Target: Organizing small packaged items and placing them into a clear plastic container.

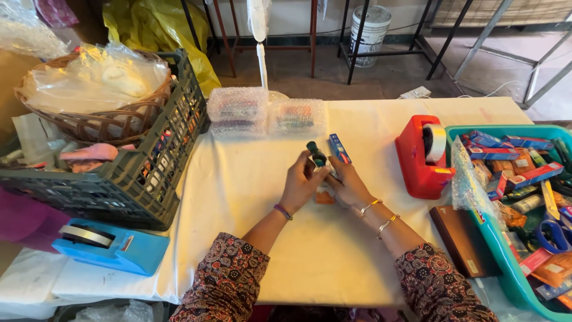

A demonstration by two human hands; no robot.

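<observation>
My left hand grips a small dark green tube-like item over the middle of the white-covered table. Close beside it, my right hand holds a slim blue box with red marks, tilted up and away. The two hands touch each other. A small orange piece lies on the cloth just under them, partly hidden. Both sleeves are dark with a floral print, and bangles sit on the right wrist.
Two bubble-wrapped packs lie behind the hands. A red tape dispenser and a teal bin of small boxes stand right, beside a brown box. A dark crate holding a wicker basket and a blue tape dispenser sit left.
</observation>
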